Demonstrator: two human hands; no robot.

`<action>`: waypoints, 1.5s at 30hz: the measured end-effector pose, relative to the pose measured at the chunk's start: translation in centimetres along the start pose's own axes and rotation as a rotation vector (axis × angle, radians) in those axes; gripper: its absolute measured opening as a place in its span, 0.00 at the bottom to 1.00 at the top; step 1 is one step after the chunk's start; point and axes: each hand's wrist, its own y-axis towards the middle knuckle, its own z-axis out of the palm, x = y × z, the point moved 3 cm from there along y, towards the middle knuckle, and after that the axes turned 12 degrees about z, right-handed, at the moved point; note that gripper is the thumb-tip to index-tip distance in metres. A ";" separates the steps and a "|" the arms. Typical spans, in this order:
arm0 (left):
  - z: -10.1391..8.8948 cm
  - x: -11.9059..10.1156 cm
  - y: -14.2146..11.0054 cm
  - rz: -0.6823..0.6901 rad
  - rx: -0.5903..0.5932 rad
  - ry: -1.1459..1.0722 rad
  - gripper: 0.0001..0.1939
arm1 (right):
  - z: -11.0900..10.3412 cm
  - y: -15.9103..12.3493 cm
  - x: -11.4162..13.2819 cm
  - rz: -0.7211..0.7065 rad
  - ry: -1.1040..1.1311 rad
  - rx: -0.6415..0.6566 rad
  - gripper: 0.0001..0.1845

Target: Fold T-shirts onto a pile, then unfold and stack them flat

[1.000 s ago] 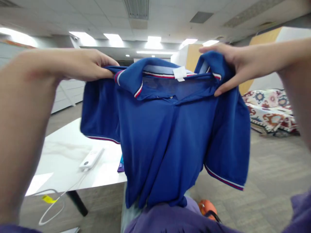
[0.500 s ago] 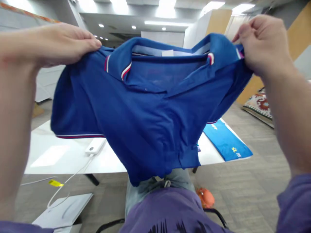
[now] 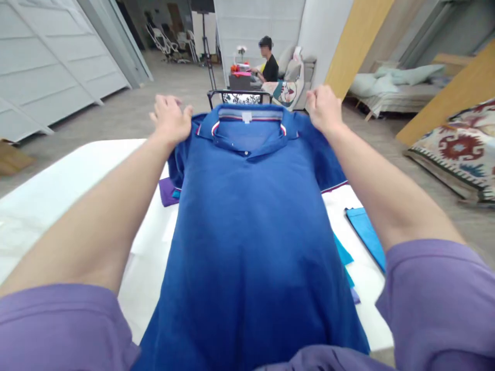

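Note:
A blue polo shirt [image 3: 247, 221] hangs stretched out before me, front towards me, its collar at the far end and its lower part reaching down to my lap. White and red stripes trim the collar and the sleeve edges. My left hand [image 3: 172, 117] is closed on the shirt's left shoulder; my right hand [image 3: 325, 109] grips the right shoulder. Both sleeves droop beside the body. Under the shirt, a purple cloth [image 3: 168, 192] and a teal cloth [image 3: 343, 252] show partly at its sides.
The white table [image 3: 96, 165] spreads beneath the shirt. A folded light-blue garment [image 3: 367, 229] lies at its right. Beyond the far edge stands a black frame [image 3: 240, 94]. A person [image 3: 270, 64] sits further back, near a sofa. A patterned rug [image 3: 460, 149] is at the right.
My hands have gone forward and lower, closer together, carrying the shirt's shoulders out over the table. The shirt's front is now spread lengthwise towards me. My view has tilted and turned.

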 end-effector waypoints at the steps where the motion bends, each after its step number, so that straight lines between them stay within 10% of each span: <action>1: 2.6 -0.2 -1.1 -0.086 -0.015 -0.017 0.34 | 2.8 -1.2 -0.7 0.014 -0.012 0.053 0.27; 4: 8.0 -2.2 -6.6 -0.126 0.091 -0.052 0.32 | 8.3 -8.1 -3.4 -0.021 0.006 0.247 0.30; 7: 10.2 -5.2 -13.4 -0.039 0.263 -0.092 0.32 | 9.2 -18.1 -6.6 -0.137 0.065 0.442 0.34; 13: 8.4 -11.9 -23.9 0.046 0.435 -0.154 0.36 | 1.5 -33.1 -16.2 -0.242 0.070 0.590 0.37; 21: 1.2 -22.1 -37.0 0.442 0.781 -0.385 0.43 | -9.4 -37.0 -36.0 0.447 -0.297 0.404 0.33; 27: -3.7 -24.2 -42.5 0.357 0.833 -0.611 0.37 | -14.7 -42.0 -34.7 0.244 0.008 0.534 0.22; 31: -4.2 -20.8 -45.9 0.186 0.784 -0.651 0.38 | -20.3 -46.2 -32.1 0.081 0.388 1.095 0.27; 34: -3.5 -17.8 -48.0 0.101 0.769 -0.661 0.35 | -21.1 -45.2 -33.3 0.167 0.384 1.026 0.27; 39: -3.4 -16.9 -48.4 0.021 0.716 -0.716 0.33 | -14.2 -36.7 -39.1 0.556 0.019 0.489 0.28; 45: -4.5 -19.3 -46.8 0.007 0.670 -0.742 0.32 | -7.9 -30.2 -39.3 0.724 -0.053 0.467 0.26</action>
